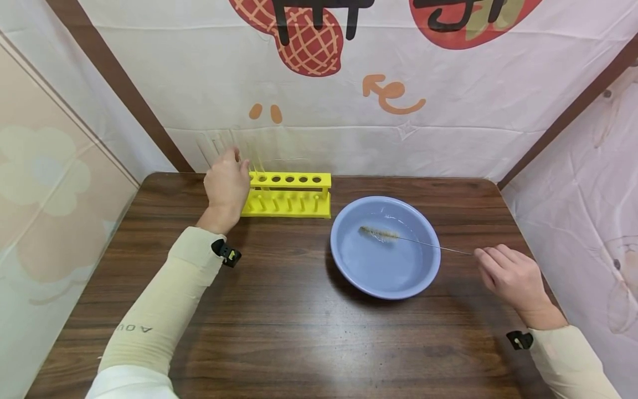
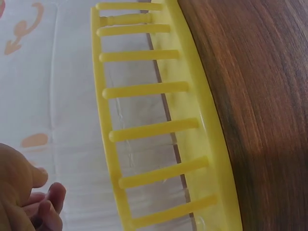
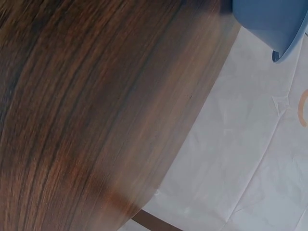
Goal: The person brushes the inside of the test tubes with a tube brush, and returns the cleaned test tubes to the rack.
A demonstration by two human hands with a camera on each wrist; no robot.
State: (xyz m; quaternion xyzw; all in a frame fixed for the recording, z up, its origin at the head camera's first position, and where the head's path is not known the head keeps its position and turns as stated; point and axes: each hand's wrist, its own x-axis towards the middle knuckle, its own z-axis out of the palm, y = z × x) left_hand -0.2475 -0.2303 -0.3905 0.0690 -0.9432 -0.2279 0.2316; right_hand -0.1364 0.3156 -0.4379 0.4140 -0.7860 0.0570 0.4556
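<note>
My left hand (image 1: 226, 185) is at the left end of a yellow test tube rack (image 1: 321, 180), its fingers bent near the tops of the clear test tubes (image 1: 217, 145). In the left wrist view the thumb (image 2: 39, 177) and fingertips come close together; whether a tube lies between them I cannot tell. My right hand (image 1: 513, 277) holds the thin wire handle of a test tube brush (image 1: 381, 233). The bristles are inside a blue basin (image 1: 344, 271) with water, and the wire crosses its right rim. Neither that hand nor the brush shows in the right wrist view.
The rack's front pegs (image 2: 149, 89) stick up in a row. A brown wood-grain table (image 1: 279, 321) carries the rack and basin. White printed cloth (image 1: 448, 111) hangs behind the far edge, with more cloth at both sides.
</note>
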